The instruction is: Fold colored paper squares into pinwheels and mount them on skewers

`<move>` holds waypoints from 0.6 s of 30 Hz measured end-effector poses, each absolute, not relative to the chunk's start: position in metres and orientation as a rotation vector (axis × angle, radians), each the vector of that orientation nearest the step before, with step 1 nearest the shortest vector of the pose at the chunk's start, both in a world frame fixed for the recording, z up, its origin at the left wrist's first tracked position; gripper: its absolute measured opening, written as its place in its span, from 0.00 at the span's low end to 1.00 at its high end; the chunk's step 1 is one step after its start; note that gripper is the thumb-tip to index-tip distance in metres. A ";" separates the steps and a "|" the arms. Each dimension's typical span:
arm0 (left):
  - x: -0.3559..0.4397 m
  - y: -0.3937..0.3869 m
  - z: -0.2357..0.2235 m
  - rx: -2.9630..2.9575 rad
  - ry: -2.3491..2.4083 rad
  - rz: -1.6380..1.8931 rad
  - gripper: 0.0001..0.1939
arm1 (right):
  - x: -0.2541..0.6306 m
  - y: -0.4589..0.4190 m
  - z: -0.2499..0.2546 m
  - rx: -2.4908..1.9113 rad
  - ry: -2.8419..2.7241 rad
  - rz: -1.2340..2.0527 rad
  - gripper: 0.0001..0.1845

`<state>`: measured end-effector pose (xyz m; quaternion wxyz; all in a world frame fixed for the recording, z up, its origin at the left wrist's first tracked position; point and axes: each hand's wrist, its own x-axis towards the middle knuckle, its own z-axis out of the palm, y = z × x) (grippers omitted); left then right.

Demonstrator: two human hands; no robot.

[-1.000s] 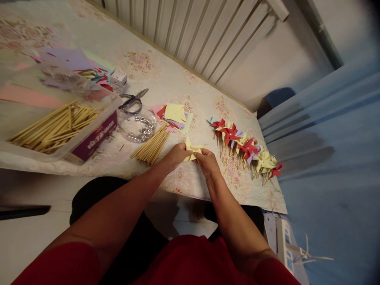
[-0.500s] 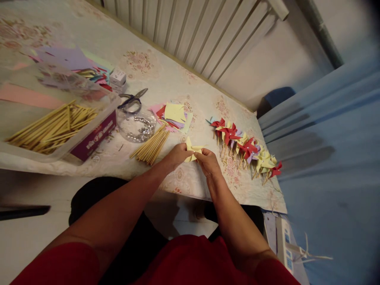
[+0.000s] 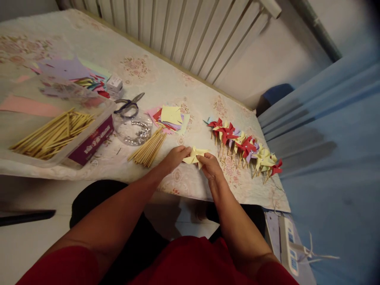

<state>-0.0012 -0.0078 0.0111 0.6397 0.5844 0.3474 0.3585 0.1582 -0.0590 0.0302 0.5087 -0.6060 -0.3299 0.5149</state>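
Note:
Between my two hands, just above the front part of the table, is a yellow paper pinwheel (image 3: 192,156). My left hand (image 3: 178,156) is closed on its left side, thumb and fingers pinching the paper. On the right, my right hand (image 3: 209,163) pinches it near the centre. Whether a stick is fixed to it cannot be made out. A bundle of thin wooden sticks (image 3: 148,147) lies left of my left hand. Behind the sticks sits a pile of coloured paper squares (image 3: 172,114), a yellow one on top. Finished pinwheels (image 3: 246,145) on sticks lie in a row to the right.
A clear plastic box (image 3: 102,114) with many sticks stands on the left. Beside it are scissors (image 3: 130,106), a round clear dish (image 3: 133,132) of shiny metal pins and small white boxes (image 3: 114,84). Paper scraps (image 3: 65,68) lie farther back. A blue curtain (image 3: 323,158) hangs at the right.
The yellow pinwheel has turned between my hands, and its upright blade now lies lower. Both hands keep their pinch. The view has shifted slightly.

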 end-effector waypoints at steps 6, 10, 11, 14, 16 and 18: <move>-0.003 -0.017 -0.006 1.762 1.092 0.948 0.11 | 0.190 -0.078 0.020 -1.419 -0.530 1.202 0.15; -0.001 -0.021 -0.012 1.955 1.136 0.971 0.09 | 0.210 -0.089 0.013 -1.377 -0.418 1.180 0.14; 0.000 -0.022 -0.013 1.993 1.156 0.970 0.08 | 0.214 -0.092 0.011 -1.357 -0.401 1.177 0.14; 0.003 -0.028 -0.015 2.052 1.225 0.965 0.07 | 0.223 -0.097 0.007 -1.294 -0.367 1.194 0.13; 0.007 -0.035 -0.014 2.031 1.269 0.965 0.07 | 0.226 -0.099 0.004 -1.262 -0.361 1.218 0.12; 0.013 -0.044 -0.011 1.937 1.314 0.938 0.06 | 0.228 -0.101 0.002 -1.242 -0.356 1.232 0.12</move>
